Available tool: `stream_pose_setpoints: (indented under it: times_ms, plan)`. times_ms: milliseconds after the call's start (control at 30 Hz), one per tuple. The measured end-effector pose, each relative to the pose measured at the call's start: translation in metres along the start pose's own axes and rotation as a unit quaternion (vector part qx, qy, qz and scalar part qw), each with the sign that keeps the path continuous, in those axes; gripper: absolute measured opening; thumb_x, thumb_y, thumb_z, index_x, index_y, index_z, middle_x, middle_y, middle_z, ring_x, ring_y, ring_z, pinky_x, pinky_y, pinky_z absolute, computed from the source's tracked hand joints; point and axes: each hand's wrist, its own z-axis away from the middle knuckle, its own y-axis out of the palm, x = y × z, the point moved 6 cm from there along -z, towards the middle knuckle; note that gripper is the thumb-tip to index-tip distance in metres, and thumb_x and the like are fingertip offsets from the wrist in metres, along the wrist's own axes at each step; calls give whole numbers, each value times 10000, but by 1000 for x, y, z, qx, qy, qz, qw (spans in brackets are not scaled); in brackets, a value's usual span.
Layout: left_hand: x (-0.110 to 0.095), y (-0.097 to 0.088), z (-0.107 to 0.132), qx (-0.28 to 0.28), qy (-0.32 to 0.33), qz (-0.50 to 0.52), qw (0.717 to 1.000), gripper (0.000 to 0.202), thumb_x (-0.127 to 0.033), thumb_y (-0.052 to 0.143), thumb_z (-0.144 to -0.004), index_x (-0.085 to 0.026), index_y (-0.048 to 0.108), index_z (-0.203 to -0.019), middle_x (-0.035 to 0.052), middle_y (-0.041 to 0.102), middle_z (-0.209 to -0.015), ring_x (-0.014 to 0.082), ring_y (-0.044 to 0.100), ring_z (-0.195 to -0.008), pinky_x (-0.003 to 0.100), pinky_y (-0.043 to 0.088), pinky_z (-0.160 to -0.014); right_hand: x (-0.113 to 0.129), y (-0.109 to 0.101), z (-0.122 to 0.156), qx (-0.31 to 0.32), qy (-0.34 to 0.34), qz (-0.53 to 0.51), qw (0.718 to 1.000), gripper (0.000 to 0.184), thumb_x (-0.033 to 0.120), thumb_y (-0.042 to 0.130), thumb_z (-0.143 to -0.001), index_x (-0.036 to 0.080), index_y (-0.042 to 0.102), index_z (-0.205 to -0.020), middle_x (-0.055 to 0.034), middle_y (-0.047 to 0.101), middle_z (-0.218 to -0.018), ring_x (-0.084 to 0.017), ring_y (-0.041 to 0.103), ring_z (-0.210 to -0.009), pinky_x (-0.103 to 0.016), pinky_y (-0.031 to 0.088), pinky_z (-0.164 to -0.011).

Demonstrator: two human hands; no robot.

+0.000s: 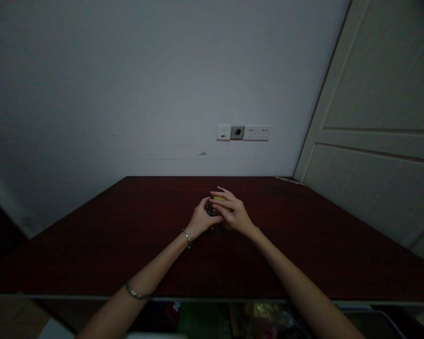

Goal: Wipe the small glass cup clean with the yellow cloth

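Note:
Above the middle of a dark red tabletop (pixel 155 212), my two hands meet around one small object. My left hand (pixel 200 220) is closed around a small see-through container (pixel 210 208), which looks dark against the table. On its upper right side shows a yellow part (pixel 219 198), perhaps a lid. The fingers of my right hand (pixel 233 211) are bent over this yellow part and hide most of it. Whether the yellow part is joined to the container I cannot tell. A bracelet circles my left wrist, and a band sits higher on that forearm.
A pale wall stands behind the table, with a row of sockets (pixel 256 133) low on it. To the right is a light panelled door (pixel 374 117). Below the table's front edge, an open space holds several dim items, including something green (pixel 203 320).

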Motion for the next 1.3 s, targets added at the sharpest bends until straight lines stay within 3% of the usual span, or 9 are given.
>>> stream_pose_setpoints:
  times_ms: [167,333,500,667,900,1100,1300]
  plan:
    - [-1,-2,-1,-10,-22,-1,1000,712,-295,772,-524,-147,465,-1149,77,577,-949,122,563,-647,168,454,-393,-7,0,0,-43,65,-28,997,228,221,551,-811,267,669,-999,-51,603,-1165,-223,458,-1189,-442,363,-1004]
    - [1,-1,-1,-7,-34,11,999,818,-308,806,-472,-134,434,-1179,94,583,-954,139,572,-660,186,466,-398,-19,-5,0,-70,139,-99,983,210,279,539,-818,257,681,-971,-62,632,-1101,-204,570,-1041,-392,443,-921]
    - [-3,5,1,46,-38,94,994,755,-287,792,-504,-142,436,-1154,77,584,-937,124,576,-610,188,469,-371,-11,-9,-3,-20,82,-129,988,190,283,562,-807,279,687,-950,-43,640,-1099,-209,537,-1096,-424,402,-964]
    - [-6,3,2,57,-46,155,985,577,-337,743,-587,-119,495,-1060,-1,560,-706,93,543,-494,188,469,-354,5,-5,-3,5,21,-112,993,185,254,555,-813,289,692,-932,-30,642,-1098,-219,457,-1190,-468,346,-1008]
    - [-6,7,6,89,-55,176,979,686,-331,779,-530,-139,461,-1106,20,588,-799,109,574,-488,221,481,-360,-11,-14,-2,-90,93,-121,984,216,300,525,-832,272,674,-986,-46,638,-1105,-209,521,-1124,-431,386,-981]
    - [-6,4,5,64,-64,178,980,638,-369,761,-556,-127,482,-1076,1,575,-718,111,569,-498,217,484,-380,3,-7,-2,-30,44,-97,994,205,291,538,-820,287,680,-968,-34,626,-1122,-233,469,-1179,-470,357,-1000]
    - [-7,4,5,72,-61,174,980,757,-348,798,-490,-125,448,-1123,35,596,-807,107,563,-483,234,488,-382,-10,-10,-4,-69,113,-124,983,229,316,510,-837,263,670,-993,-52,634,-1088,-197,561,-1048,-388,421,-943]
